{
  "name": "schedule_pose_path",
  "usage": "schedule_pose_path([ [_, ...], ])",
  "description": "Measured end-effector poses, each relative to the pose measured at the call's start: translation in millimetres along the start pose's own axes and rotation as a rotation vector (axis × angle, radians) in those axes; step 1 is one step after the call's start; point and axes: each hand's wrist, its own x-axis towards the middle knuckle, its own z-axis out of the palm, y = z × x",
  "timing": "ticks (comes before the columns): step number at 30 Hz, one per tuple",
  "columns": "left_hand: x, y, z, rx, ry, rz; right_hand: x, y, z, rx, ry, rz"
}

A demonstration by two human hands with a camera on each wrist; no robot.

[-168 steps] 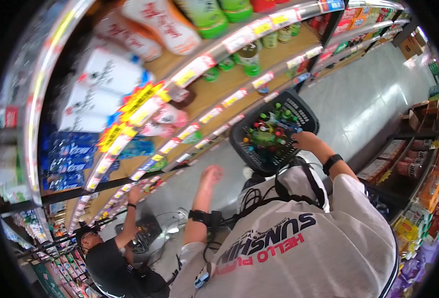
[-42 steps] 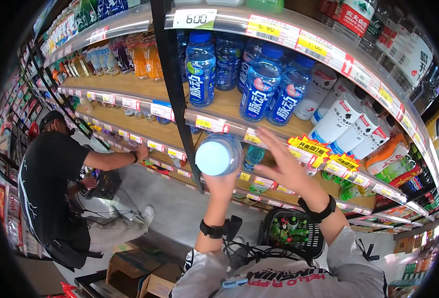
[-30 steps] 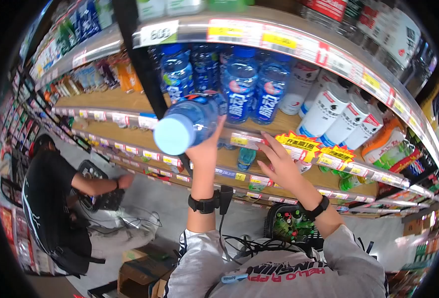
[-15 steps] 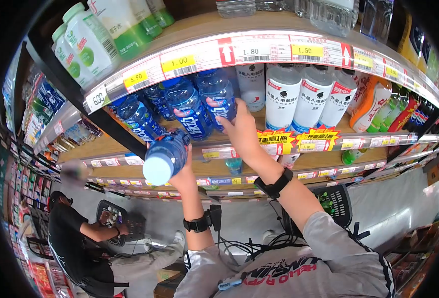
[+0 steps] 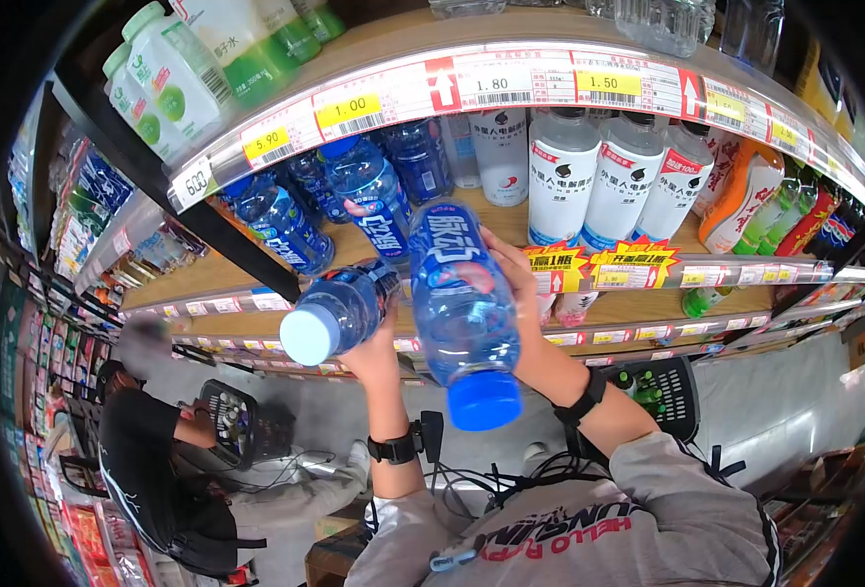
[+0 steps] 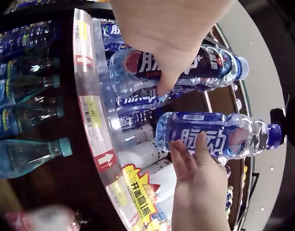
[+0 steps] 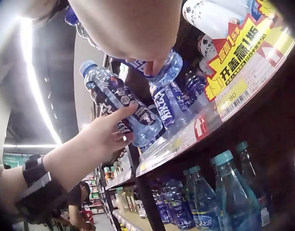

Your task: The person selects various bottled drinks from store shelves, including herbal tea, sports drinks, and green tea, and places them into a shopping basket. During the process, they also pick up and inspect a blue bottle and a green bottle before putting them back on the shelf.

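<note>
My left hand (image 5: 374,352) grips a clear drink bottle (image 5: 351,301) with a pale blue cap and dark label, tilted with its cap toward me. Beside it, my right hand (image 5: 525,298) holds a blue-labelled drink bottle (image 5: 464,313) with a dark blue cap, in front of the shelf edge. The left wrist view shows fingers curled round the pale-capped bottle (image 6: 217,72) and the other bottle (image 6: 212,134) held just below it. From the right wrist, the left hand (image 7: 97,142) appears with thumb across its bottle; the right hand's bottle is partly hidden by the hand.
More blue bottles (image 5: 276,230) stand behind on the same shelf, with white-labelled bottles (image 5: 562,181) to their right. Price strips (image 5: 540,88) run along the shelf edges. A basket with bottles (image 5: 682,382) is below right. Another person (image 5: 159,470) with a basket (image 5: 232,421) is at left.
My right hand went from the tray of bottles to grip a dark-blue-capped bottle, now lifted off the shelf and drawn toward me. The left hand keeps its pale-capped bottle, held since about a second ago.
</note>
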Motion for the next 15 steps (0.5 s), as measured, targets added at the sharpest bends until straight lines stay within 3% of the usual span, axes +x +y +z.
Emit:
schedule_pose_path([
  [3,-2.6,7.8,4.0,0.147,0.042,0.057,15.3,-25.6,-13.4,1.239,0.021,0.855],
  [4,-2.5,10.4,4.4,0.191,0.045,0.089,9.8,-18.0,-11.9,1.082,0.085,0.967],
  [7,-5.5,30.2,15.9,0.080,0.071,0.175,8.9,-22.3,-17.8,1.175,0.183,1.068],
  [10,-5.4,33.7,19.0,0.184,0.111,0.220,-5.4,-6.9,-19.4,0.421,-0.046,0.584],
  [13,8.4,21.2,13.4,0.191,0.114,0.204,11.7,-14.2,-15.2,-0.137,-0.191,0.294],
  [15,23.9,25.1,9.3,0.270,0.056,0.149,18.2,-2.9,-8.9,-0.284,-0.168,0.396],
])
